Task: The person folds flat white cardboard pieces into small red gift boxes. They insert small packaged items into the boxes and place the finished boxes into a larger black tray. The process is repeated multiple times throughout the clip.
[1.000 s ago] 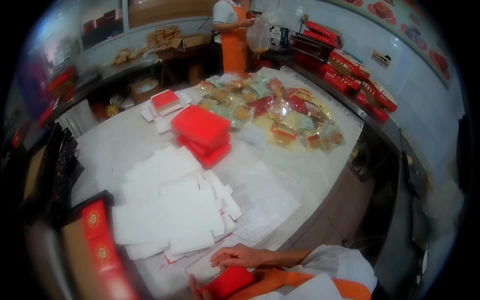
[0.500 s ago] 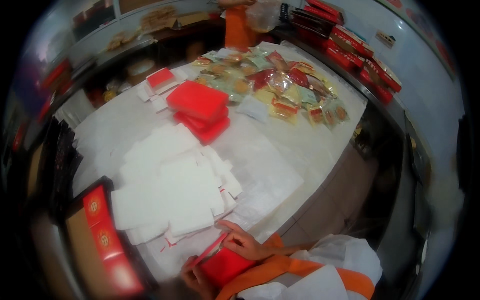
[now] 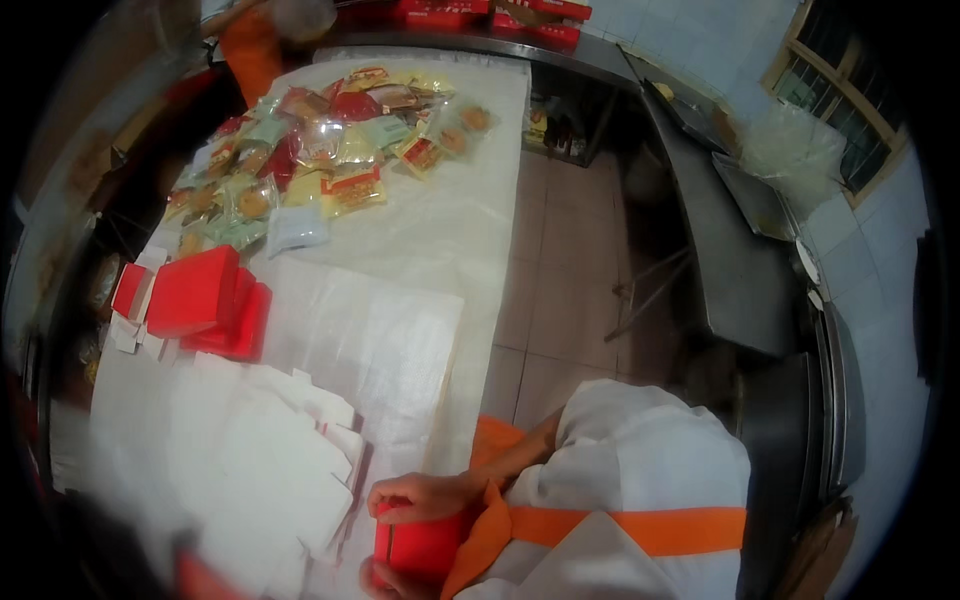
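Note:
A red cardboard box point(image 3: 425, 552) is held close against my apron near the table edge, with a dark slit along its near side. Over its upper end curls my right hand point(image 3: 425, 497), fingers bent onto the edge. My left hand point(image 3: 398, 583) grips the lower end, partly cut off by the bottom of the view. Beside them, a pile of flat white box blanks point(image 3: 255, 470) covers the table corner. Farther up, several closed red boxes point(image 3: 195, 292) are stacked.
Many wrapped pastry packets point(image 3: 320, 150) are heaped at the table's far end. White sheeting point(image 3: 390, 320) covers the table. A tiled floor point(image 3: 560, 250) and a dark metal counter point(image 3: 740, 290) lie to the right. Another person's orange apron point(image 3: 250, 55) shows at the far left.
The view has swung to the right, so the table sits farther left. My right hand has shifted along the red box and now curls over its end; both hands still hold it.

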`<state>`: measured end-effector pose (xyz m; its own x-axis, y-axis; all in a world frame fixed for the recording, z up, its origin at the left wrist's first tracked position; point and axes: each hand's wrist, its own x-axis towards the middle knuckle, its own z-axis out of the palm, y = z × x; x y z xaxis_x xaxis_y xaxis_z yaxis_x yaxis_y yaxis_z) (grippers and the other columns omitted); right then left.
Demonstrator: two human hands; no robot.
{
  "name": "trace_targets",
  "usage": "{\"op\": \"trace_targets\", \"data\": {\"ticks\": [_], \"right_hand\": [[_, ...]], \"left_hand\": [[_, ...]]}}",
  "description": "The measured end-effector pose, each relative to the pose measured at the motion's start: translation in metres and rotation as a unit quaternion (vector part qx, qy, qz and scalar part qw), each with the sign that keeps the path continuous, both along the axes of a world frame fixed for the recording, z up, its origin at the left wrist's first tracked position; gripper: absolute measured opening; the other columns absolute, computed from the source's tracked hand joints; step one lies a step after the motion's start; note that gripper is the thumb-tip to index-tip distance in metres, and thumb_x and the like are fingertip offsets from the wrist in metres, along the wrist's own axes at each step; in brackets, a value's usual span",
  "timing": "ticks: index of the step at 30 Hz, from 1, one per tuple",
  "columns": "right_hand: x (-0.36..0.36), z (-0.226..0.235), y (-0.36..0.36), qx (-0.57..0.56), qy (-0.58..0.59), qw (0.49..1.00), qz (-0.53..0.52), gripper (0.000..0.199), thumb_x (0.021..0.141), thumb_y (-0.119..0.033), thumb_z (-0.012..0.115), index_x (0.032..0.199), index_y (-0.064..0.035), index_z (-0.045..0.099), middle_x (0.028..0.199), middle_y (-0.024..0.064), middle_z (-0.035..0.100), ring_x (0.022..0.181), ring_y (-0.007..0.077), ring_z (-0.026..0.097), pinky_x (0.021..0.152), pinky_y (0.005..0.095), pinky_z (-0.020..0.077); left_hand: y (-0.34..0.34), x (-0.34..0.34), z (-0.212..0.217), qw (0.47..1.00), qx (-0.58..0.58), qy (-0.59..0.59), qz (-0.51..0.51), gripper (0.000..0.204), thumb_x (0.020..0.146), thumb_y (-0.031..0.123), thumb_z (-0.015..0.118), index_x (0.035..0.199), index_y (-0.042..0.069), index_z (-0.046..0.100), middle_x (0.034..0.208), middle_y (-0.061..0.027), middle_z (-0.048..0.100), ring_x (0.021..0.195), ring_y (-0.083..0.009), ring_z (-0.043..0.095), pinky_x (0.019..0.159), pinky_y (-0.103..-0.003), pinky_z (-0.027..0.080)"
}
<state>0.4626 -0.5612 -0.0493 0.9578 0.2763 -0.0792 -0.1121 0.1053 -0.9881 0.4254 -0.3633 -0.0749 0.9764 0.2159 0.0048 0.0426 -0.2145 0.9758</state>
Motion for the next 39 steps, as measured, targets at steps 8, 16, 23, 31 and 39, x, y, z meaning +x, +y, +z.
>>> {"op": "trace_targets", "data": {"ticks": [8,16,23,31,39], "right_hand": [[0.0,-0.004,-0.004,0.016,-0.02,1.0,0.006,0.012,0.086,-0.014,0.048,0.091,-0.0034,0.051,0.088,0.0053,0.056,0.08,0.014,0.052,0.074,0.0245,0.0414],[0.002,-0.02,-0.006,0.038,-0.008,0.999,0.0,0.011,0.085,-0.011,0.053,0.082,-0.0012,0.055,0.096,0.0071,0.057,0.089,0.0153,0.054,0.079,0.0258,0.0425],[-0.007,-0.009,-0.008,-0.015,-0.071,0.996,0.06,0.012,0.079,0.001,0.054,0.089,-0.0041,0.05,0.118,0.0182,0.048,0.111,0.0255,0.045,0.095,0.0363,0.0315],[0.058,0.038,0.02,0.125,-0.011,0.991,-0.036,0.009,0.091,-0.015,0.044,0.088,-0.0061,0.042,0.116,0.016,0.048,0.096,0.019,0.051,0.082,0.0324,0.0435],[0.102,0.069,0.081,0.178,0.001,0.98,0.088,0.01,0.093,-0.017,0.041,0.091,-0.0075,0.042,0.115,0.0133,0.048,0.091,0.0136,0.053,0.077,0.0267,0.0465]], "left_hand": [[-0.001,-0.002,-0.006,0.992,0.06,-0.097,-0.06,0.025,0.086,0.019,0.053,0.095,-0.004,0.058,0.089,-0.0155,0.059,0.081,-0.0273,0.054,0.075,-0.036,0.044],[-0.017,-0.005,0.017,0.871,0.386,-0.285,-0.105,0.035,0.085,0.021,0.053,0.11,-0.001,0.045,0.107,-0.0151,0.05,0.093,-0.0251,0.05,0.084,-0.036,0.04],[-0.018,-0.021,-0.005,0.984,-0.164,-0.038,0.062,0.008,0.084,0.002,0.05,0.076,0.003,0.049,0.101,-0.01,0.055,0.09,-0.0178,0.053,0.08,-0.027,0.041],[0.015,-0.01,0.043,0.832,-0.516,0.083,-0.186,0.073,0.081,0.036,0.058,0.135,0.005,0.021,0.137,-0.0113,0.026,0.127,-0.0204,0.024,0.103,-0.032,0.021],[0.023,-0.001,0.042,0.799,-0.51,0.073,-0.311,0.068,0.082,0.036,0.055,0.134,0.005,0.025,0.136,-0.0114,0.029,0.124,-0.0215,0.029,0.101,-0.034,0.024]]}}
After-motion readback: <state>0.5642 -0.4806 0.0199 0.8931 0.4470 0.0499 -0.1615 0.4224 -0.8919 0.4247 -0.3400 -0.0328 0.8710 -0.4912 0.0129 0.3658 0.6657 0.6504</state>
